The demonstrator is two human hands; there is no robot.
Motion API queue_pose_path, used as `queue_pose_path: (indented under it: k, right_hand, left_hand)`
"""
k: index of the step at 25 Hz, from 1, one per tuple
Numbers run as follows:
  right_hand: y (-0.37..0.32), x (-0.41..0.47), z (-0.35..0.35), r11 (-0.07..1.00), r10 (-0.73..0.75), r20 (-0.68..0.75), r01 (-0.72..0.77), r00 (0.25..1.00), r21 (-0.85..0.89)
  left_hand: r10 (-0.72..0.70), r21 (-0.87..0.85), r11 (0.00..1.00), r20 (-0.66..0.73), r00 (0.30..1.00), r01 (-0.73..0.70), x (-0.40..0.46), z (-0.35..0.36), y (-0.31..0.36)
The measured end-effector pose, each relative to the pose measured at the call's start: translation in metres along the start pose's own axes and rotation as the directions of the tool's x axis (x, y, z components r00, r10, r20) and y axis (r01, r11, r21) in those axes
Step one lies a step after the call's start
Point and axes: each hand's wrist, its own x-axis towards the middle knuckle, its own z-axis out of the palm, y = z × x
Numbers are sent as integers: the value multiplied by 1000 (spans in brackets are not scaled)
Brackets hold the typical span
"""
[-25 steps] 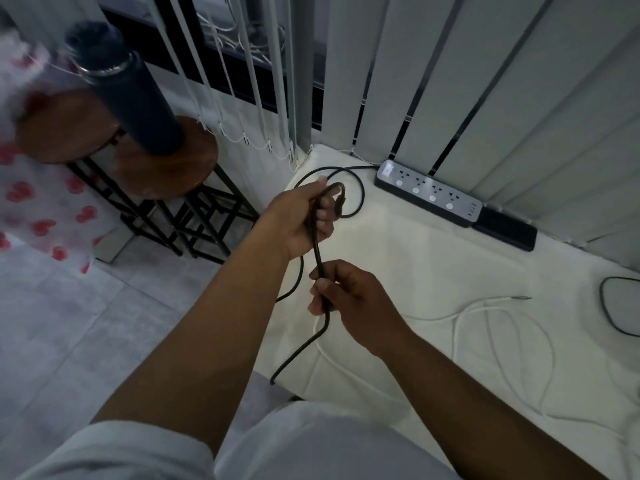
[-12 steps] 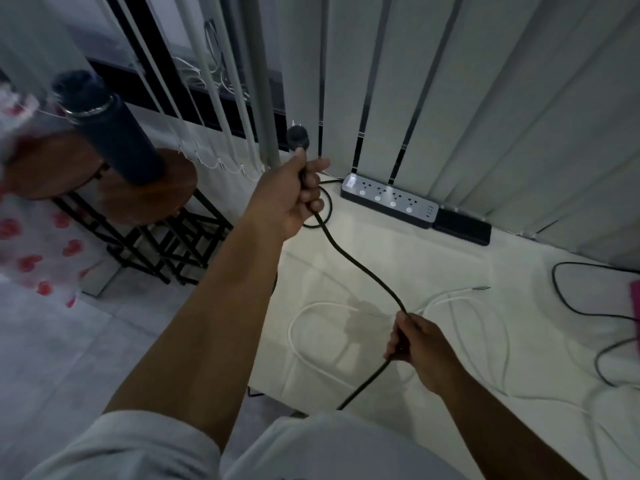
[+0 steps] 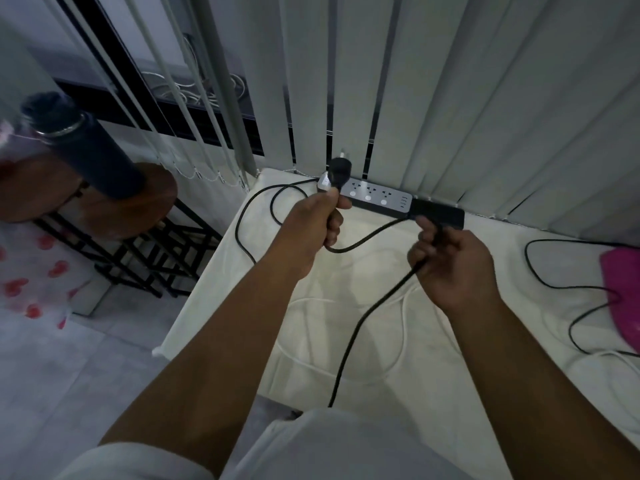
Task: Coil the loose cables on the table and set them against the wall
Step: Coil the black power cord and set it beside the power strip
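Note:
My left hand (image 3: 313, 221) grips the plug end of a black power cable (image 3: 360, 320), with the plug (image 3: 338, 172) sticking up above my fist. My right hand (image 3: 450, 265) pinches the same cable further along. Between the hands the cable sags in a short loop, then trails down off the table's front edge. A white cable (image 3: 403, 317) lies in loose loops on the white-covered table (image 3: 433, 382) under my hands. Another black cable (image 3: 554, 285) snakes at the right.
A grey power strip (image 3: 381, 197) with a black block (image 3: 438, 213) lies against the vertical blinds (image 3: 450, 98) at the back. A pink object (image 3: 623, 292) is at the right edge. Left of the table stand wooden stools (image 3: 131, 202) and a dark flask (image 3: 86, 147).
My right hand has risen along the cable toward the power strip, closer to my left hand. The stretch of cable between them has gone from taut to a slack loop.

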Motion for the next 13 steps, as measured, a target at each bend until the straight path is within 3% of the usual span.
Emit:
queue_pose_path:
  k: [2,4,6,8,10,13]
  right_hand:
    - [0,-10,15,998,-51,118,55,992,-29]
    - [3,-17,23,969,-99,205,141,974,-202]
    - [8,-20,27,840,-176,243,274,954,-469]
    - [13,-22,33,624,-274,241,363,931,-692]
    - [17,-21,39,502,-340,242,393,909,-771]
    - [23,-16,43,423,-395,249,416,884,-805]
  left_hand:
    - [39,57,998,31,999,-40,-11,10,-8]
    - [47,104,993,55,997,-52,-21,18,-14]
    - [41,163,985,70,997,-52,-30,23,-19]
    - [38,227,972,88,995,-57,-36,29,-25]
    - [43,258,964,92,995,-65,-41,33,-29]
    - [40,220,974,47,998,-49,-44,31,-29]
